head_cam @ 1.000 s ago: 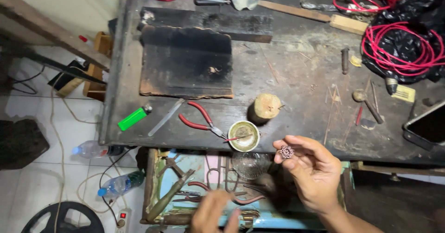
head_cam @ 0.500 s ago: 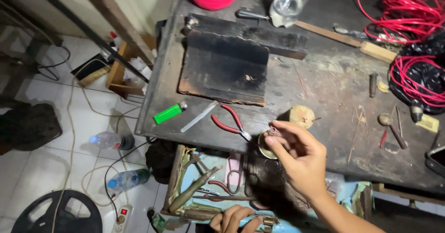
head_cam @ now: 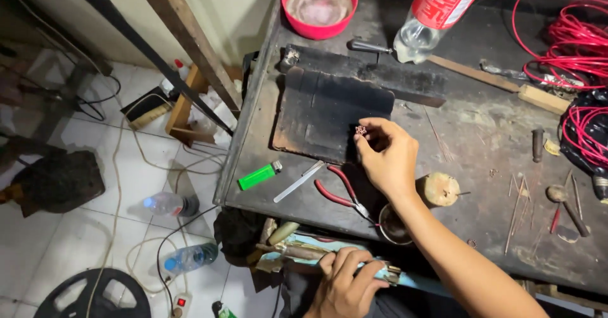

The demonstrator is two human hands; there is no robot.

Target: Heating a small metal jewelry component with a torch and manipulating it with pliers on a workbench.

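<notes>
Tabletop (head_cam: 481,128), dark and scarred, carries a charred black slab (head_cam: 329,112) toward its left edge. Right hand (head_cam: 387,160) is extended over the slab's right margin, forearm running in from lower right, wrist bent, palm down. Thumb and forefinger pinch a small ring-like metal piece (head_cam: 361,130) at the fingertips, held just above the slab; contact with the slab cannot be told. Right hand is plainly the nearer one. Left hand (head_cam: 345,286) sits low, below the tabletop edge, closed around a tool in the open drawer (head_cam: 304,245). Red pliers (head_cam: 339,191), green lighter (head_cam: 259,175) and wooden stub (head_cam: 440,188) lie just beside the right hand
</notes>
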